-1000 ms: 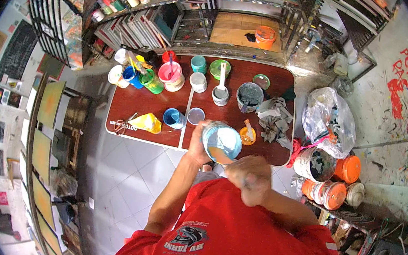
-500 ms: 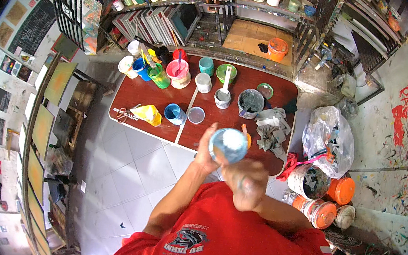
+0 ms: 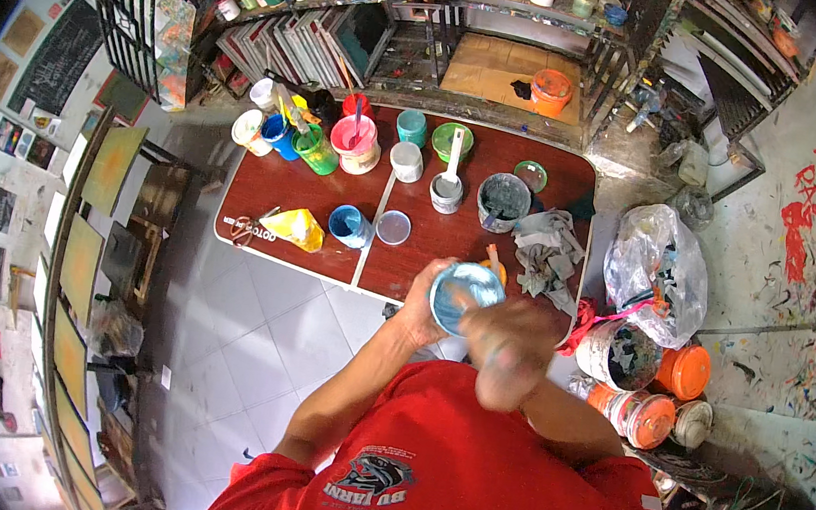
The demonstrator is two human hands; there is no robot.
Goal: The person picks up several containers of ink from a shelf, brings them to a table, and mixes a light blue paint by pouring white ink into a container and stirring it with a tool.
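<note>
My left hand [image 3: 421, 307] is wrapped round the side of a round tub of pale blue paint [image 3: 485, 282], tilted so its inside shows. It is held just off the table's front edge. My right hand [image 3: 510, 352] is over the tub's near right rim, its front part reaching into the opening. Motion smears its fingers, so whether it grips a tool is unclear. Just beyond the tub an orange-handled thing [image 3: 494, 259] is partly hidden. A crumpled grey rag [image 3: 546, 256] lies to its right, and a tub of dark grey paint [image 3: 503, 203] stands behind.
The dark red table [image 3: 285, 186] carries a blue paint cup [image 3: 349, 227], a clear lid [image 3: 393, 228], a yellow pouch [image 3: 302, 230], a pink paint tub [image 3: 355, 143] and a small tub with a white-handled tool [image 3: 446, 194]. Buckets [image 3: 646, 421] and a plastic bag [image 3: 657, 278] stand at right.
The tub and both hands have shifted slightly right. The white patch inside the tub is now blended into streaky pale blue. My right hand stays blurred over the opening.
</note>
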